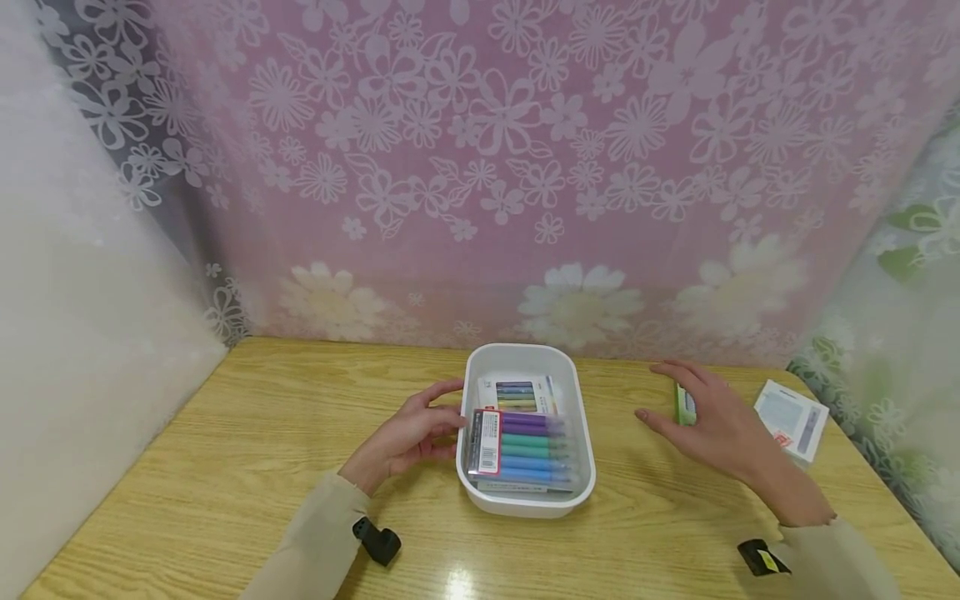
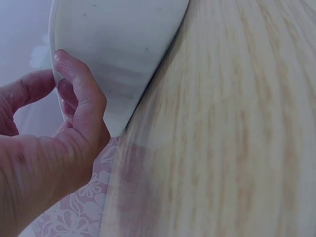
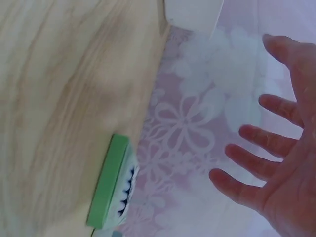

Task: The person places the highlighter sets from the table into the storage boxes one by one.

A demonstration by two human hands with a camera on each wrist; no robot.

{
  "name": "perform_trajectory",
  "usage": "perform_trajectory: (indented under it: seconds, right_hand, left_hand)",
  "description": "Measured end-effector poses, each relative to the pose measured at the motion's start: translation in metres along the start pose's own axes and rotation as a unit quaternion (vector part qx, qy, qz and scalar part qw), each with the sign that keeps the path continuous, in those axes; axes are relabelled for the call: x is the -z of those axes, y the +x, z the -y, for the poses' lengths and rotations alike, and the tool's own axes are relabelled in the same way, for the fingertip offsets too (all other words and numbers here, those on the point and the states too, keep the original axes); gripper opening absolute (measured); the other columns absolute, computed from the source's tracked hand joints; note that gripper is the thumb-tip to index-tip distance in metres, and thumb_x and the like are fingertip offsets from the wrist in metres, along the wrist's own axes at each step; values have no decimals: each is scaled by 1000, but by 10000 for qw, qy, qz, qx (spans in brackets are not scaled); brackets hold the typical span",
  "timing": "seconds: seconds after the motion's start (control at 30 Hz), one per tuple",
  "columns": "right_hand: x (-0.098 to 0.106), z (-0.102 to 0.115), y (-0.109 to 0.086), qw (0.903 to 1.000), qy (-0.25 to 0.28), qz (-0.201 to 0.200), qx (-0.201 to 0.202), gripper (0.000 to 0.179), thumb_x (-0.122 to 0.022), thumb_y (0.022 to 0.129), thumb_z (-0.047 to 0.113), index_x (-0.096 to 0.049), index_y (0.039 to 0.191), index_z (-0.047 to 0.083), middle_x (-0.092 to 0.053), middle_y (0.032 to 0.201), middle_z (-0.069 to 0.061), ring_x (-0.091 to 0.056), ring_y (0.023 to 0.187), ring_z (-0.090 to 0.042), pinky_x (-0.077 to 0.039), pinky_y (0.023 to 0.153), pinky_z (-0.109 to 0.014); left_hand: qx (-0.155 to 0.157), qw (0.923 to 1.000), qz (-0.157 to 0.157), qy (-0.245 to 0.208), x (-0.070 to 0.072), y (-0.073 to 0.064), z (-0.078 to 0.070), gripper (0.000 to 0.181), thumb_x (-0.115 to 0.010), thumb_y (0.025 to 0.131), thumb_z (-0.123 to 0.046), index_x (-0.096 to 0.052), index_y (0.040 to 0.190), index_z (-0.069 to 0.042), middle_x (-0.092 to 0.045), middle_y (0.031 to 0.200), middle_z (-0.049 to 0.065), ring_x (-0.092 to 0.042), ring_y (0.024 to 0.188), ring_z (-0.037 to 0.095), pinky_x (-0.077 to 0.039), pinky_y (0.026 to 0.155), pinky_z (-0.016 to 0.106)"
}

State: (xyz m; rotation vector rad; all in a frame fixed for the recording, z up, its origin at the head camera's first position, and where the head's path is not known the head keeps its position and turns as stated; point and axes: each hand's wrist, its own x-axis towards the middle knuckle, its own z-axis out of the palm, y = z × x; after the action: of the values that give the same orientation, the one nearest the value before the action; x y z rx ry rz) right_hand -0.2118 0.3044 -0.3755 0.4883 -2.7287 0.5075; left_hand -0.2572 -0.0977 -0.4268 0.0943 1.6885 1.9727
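A white plastic storage bin [image 1: 583,450] stands on the table. My left hand [image 1: 412,433] pinches its left rim, and in the left wrist view the curled fingers [image 2: 81,94] lie against the bin's outer wall. Inside the bin a clear pack of purple, green and blue pens [image 1: 528,450] rests over a flat box with a striped picture [image 1: 517,393]. To the right, my right hand [image 1: 712,425] hovers with spread fingers and holds nothing. Partly hidden beneath it is a green and white box [image 1: 686,407], whose green side [image 3: 107,182] shows in the right wrist view, apart from the fingers.
A white box with a grey panel [image 1: 791,419] lies at the right, beyond my right wrist. The wooden table [image 1: 300,417] ends at a pink floral curtain [image 1: 480,208] behind. Another flowered sheet [image 1: 900,358] borders the right edge.
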Motion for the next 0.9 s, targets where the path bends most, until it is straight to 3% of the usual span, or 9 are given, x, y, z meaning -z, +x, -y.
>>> perform_trajectory:
  seconds: [0.53, 0.67, 0.9]
  right_hand:
    - [3, -57, -10, 9936, -299, -44, -1089, 69, -67, 95, 51, -52, 141, 2, -52, 139, -33, -56, 110, -56, -47, 74, -65]
    - [6, -72, -11, 9901, -426, -45, -1335, 70, -64, 96, 52, -51, 140, 0, -50, 137, -37, -60, 97, -55, -49, 62, -58]
    - [12, -103, -15, 9804, -795, 234, -1786, 78, -59, 97, 55, -47, 141, -8, -54, 119, -43, -59, 83, -51, -47, 56, -54]
  left_hand:
    - [-13, 9999, 85, -70, 1, 2, 0, 67, -62, 95, -5, -36, 156, -19, -66, 131, 13, -68, 98, 18, -62, 73, 32]
    - [-16, 9999, 67, -86, 2, 2, 0, 67, -62, 95, -6, -37, 156, -19, -66, 129, 12, -68, 98, 18, -61, 73, 32]
    - [-11, 9999, 107, -128, 1, 1, 0, 67, -61, 95, -5, -36, 156, -18, -68, 126, 11, -68, 96, 17, -62, 71, 32]
